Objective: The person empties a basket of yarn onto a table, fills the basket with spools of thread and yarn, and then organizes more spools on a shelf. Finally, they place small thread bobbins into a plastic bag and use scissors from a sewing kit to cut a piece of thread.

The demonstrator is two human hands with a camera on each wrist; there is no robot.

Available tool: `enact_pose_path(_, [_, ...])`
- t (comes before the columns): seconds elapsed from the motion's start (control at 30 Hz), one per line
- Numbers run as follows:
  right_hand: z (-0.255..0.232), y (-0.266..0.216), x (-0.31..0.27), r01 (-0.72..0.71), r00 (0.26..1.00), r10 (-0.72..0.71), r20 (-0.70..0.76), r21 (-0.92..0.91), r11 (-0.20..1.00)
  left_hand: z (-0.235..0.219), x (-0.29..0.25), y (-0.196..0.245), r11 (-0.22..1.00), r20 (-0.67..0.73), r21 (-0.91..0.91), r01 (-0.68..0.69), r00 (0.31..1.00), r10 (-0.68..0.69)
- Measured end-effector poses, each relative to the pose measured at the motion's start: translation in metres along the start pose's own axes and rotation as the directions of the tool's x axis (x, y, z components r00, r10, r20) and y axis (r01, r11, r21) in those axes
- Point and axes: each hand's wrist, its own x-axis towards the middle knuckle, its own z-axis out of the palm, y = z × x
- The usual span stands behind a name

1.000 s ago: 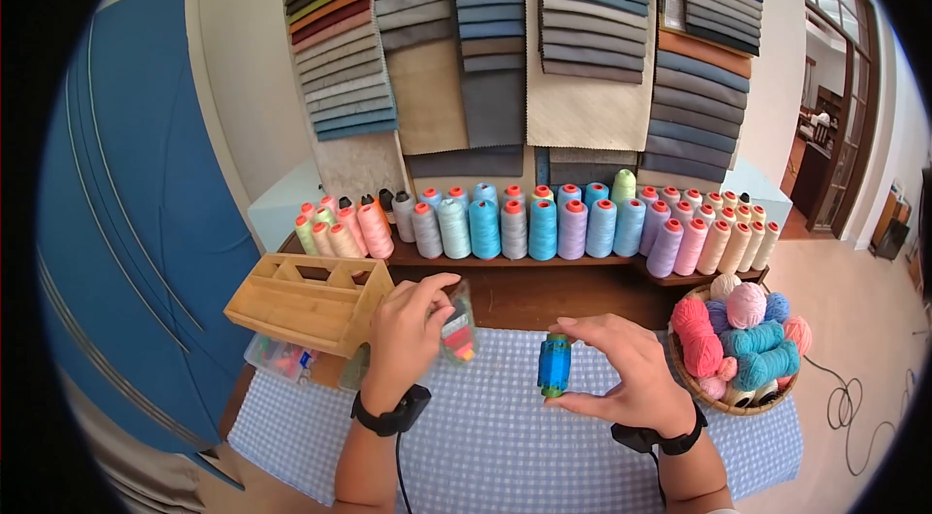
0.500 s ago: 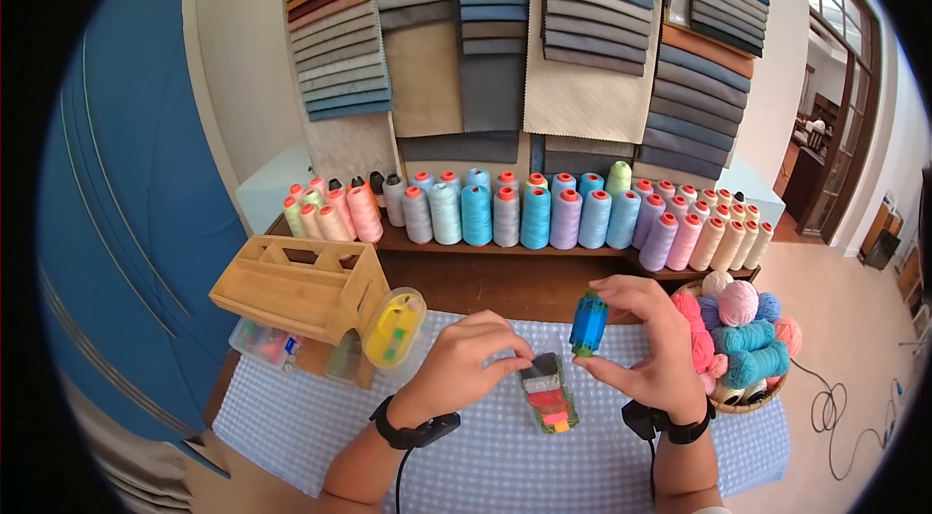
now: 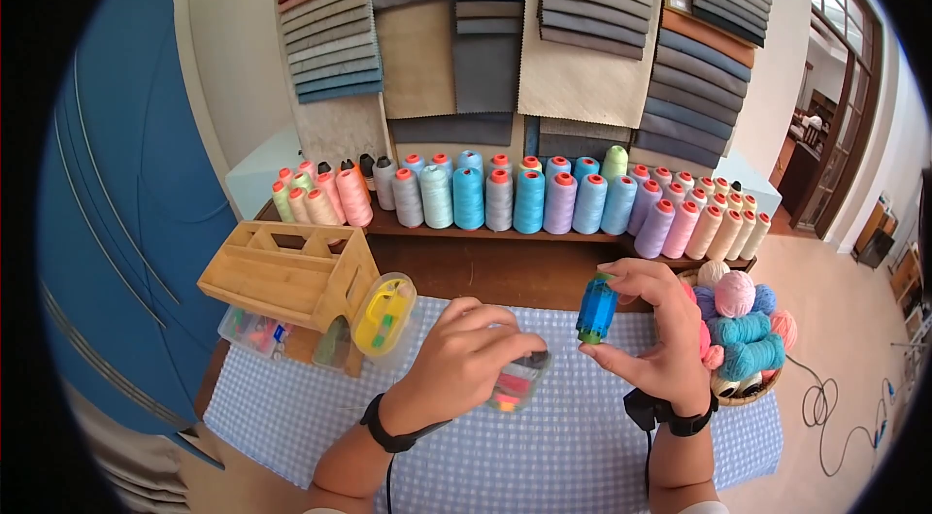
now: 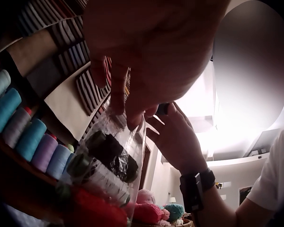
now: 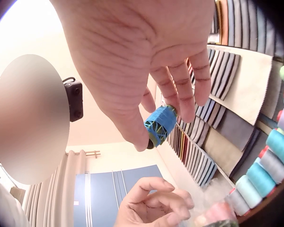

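My left hand (image 3: 456, 359) grips the top end of a clear plastic pack of small thread spools (image 3: 515, 384) over the front of the table. Black, white and red spools show through the plastic pack (image 4: 102, 177) in the left wrist view, and pink and yellow ones in the head view. To the right, my right hand (image 3: 670, 354) holds a small blue thread spool (image 3: 597, 308) with green ends, thumb at the bottom and fingers at the top. Blue thread crisscrosses over one end of that spool (image 5: 162, 122) in the right wrist view.
A wooden organizer (image 3: 282, 271) stands at the left beside a yellow-lidded box (image 3: 384, 316) and a clear box of small items (image 3: 254, 331). Rows of large thread cones (image 3: 529, 203) line the back shelf. A basket of yarn balls (image 3: 746, 330) is on the right. Blue checked cloth (image 3: 437, 465) covers the table.
My left hand has brought the thread pack from beside the organizer toward the table's middle, then slightly back left. The blue spool has risen and moved right in my right hand.
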Motion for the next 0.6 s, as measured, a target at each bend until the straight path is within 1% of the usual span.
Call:
enact_pose_path(0.03, [0.000, 0.000, 0.000, -0.001, 1.000, 0.001, -0.001, 0.000, 1.000, -0.002, 0.001, 0.001, 0.999, 0.026, -0.025, -0.045, 0.999, 0.045])
enact_pose_path(0.07, [0.000, -0.001, 0.000, -0.001, 1.000, 0.001, 0.002, -0.002, 1.000, 0.000, 0.000, 0.000, 0.999, 0.028, -0.025, -0.045, 0.999, 0.045])
enact_pose_path(0.13, [0.000, -0.002, 0.001, -0.002, 1.000, 0.002, 0.007, -0.005, 1.000, 0.004, -0.003, -0.005, 0.995, 0.062, -0.055, -0.088, 0.994, 0.091])
enact_pose_path(0.23, [0.000, -0.005, 0.003, -0.025, 0.999, 0.025, 0.030, -0.019, 1.000, 0.001, -0.004, -0.007, 0.996, 0.081, -0.038, -0.078, 0.993, 0.081])
enact_pose_path(0.3, [-0.001, -0.008, 0.003, -0.100, 0.993, 0.104, 0.063, -0.056, 0.993, -0.003, -0.005, -0.009, 0.997, 0.099, -0.013, -0.082, 0.992, 0.083])
enact_pose_path(0.33, [0.000, -0.007, 0.003, -0.100, 0.993, 0.104, 0.063, -0.056, 0.993, -0.005, -0.005, -0.009, 0.996, 0.118, 0.011, -0.087, 0.989, 0.085])
enact_pose_path(0.37, [0.002, -0.004, 0.002, -0.053, 0.997, 0.058, 0.059, -0.084, 0.995, -0.007, -0.004, -0.007, 0.996, 0.118, 0.011, -0.087, 0.989, 0.085])
enact_pose_path(0.4, [0.003, -0.002, 0.002, -0.006, 0.998, 0.013, 0.056, -0.112, 0.994, -0.009, -0.003, -0.004, 0.998, 0.113, 0.019, -0.066, 0.992, 0.063])
enact_pose_path(0.43, [0.005, -0.001, 0.002, -0.006, 0.998, 0.012, 0.057, -0.112, 0.994, -0.011, -0.002, -0.002, 0.999, 0.109, 0.026, -0.044, 0.993, 0.041])
enact_pose_path(0.53, [0.012, -0.001, 0.002, -0.014, 0.999, 0.017, 0.046, -0.069, 0.998, -0.015, -0.003, -0.002, 0.998, 0.130, 0.047, -0.048, 0.991, 0.042])
enact_pose_path(0.6, [0.016, 0.000, 0.000, -0.051, 0.998, 0.050, 0.033, 0.026, 0.998, -0.015, -0.002, -0.003, 0.997, 0.129, 0.048, -0.056, 0.990, 0.050])
